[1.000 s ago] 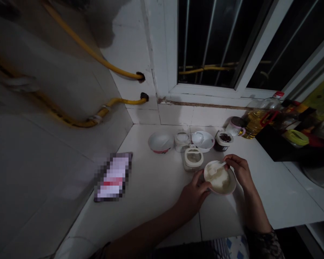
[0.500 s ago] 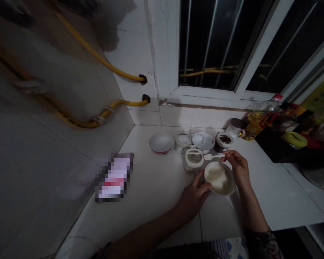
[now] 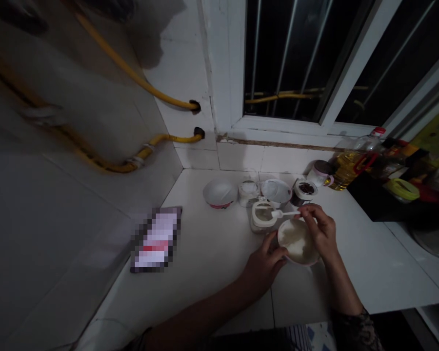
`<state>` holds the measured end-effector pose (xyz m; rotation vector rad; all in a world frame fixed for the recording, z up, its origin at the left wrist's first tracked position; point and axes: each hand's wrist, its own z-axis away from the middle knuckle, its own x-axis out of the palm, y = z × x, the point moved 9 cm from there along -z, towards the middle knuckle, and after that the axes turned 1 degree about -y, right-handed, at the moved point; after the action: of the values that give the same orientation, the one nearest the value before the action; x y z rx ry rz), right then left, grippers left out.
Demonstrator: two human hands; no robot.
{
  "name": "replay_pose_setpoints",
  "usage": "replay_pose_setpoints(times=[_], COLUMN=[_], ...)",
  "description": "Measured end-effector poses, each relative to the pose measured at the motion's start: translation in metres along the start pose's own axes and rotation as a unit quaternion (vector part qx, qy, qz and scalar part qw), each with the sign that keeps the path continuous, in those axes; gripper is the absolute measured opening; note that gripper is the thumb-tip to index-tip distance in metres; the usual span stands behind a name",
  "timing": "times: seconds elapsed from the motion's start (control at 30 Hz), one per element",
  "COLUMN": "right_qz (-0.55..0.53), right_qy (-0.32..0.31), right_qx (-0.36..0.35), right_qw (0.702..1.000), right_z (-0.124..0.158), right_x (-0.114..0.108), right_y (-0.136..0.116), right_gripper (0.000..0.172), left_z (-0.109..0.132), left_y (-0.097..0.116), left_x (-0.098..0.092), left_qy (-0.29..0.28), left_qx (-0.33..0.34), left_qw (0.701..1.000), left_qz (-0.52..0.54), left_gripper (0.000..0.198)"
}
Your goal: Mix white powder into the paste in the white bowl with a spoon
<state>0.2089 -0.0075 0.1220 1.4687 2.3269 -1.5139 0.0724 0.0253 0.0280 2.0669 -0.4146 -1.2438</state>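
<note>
My left hand [image 3: 264, 266] grips the left rim of a round white bowl [image 3: 298, 242] holding a pale, creamy substance. My right hand [image 3: 321, 229] pinches the handle of a small white spoon [image 3: 285, 213] above the bowl's far rim. The spoon points left, with its tip near a square-shouldered clear jar with a white rim [image 3: 263, 217]. That jar stands just beyond the bowl, and its contents are hard to make out in the dim light.
Along the wall stand a white bowl [image 3: 220, 192], a small jar [image 3: 248, 193], a white dish [image 3: 276, 191], a jar of dark food [image 3: 305, 190], a mug [image 3: 319, 173] and a bottle of cooking oil [image 3: 353, 163]. A pixelated flat packet [image 3: 155, 239] lies left on the white counter [image 3: 219, 273].
The spoon has risen out of the bowl and swung left, its tip now over the square jar. My left hand still grips the bowl.
</note>
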Motion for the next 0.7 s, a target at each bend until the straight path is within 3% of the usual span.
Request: replay_pose_setpoints(times=[0.1,0.2,0.47,0.6,0.7], right_qz=[-0.071,-0.058,0.007,0.001,-0.019], right_qy=[0.002,-0.041,-0.084,-0.150,-0.147], right_qx=[0.129,0.176,0.159,0.145,0.164], right_qw=[0.989,0.982,0.984,0.978,0.975], right_z=[0.006,0.011,0.015,0.016,0.018], right_x=[-0.011,-0.012,-0.001,0.017,0.019], right_y=[0.032,0.048,0.049,0.042,0.046], right_gripper=[0.019,0.022,0.021,0.020,0.019], left_z=[0.000,0.000,0.000,0.000,-0.001], left_y=[0.000,-0.002,-0.002,-0.001,-0.002], left_x=[0.000,0.000,0.002,0.000,0.001], left_qy=[-0.005,-0.008,-0.015,-0.014,-0.016], left_qx=[-0.006,-0.013,-0.014,-0.022,-0.022], left_qw=[1.000,1.000,1.000,1.000,1.000], left_qz=[0.001,-0.001,0.005,-0.006,-0.009], left_gripper=[0.018,0.019,0.021,0.020,0.019])
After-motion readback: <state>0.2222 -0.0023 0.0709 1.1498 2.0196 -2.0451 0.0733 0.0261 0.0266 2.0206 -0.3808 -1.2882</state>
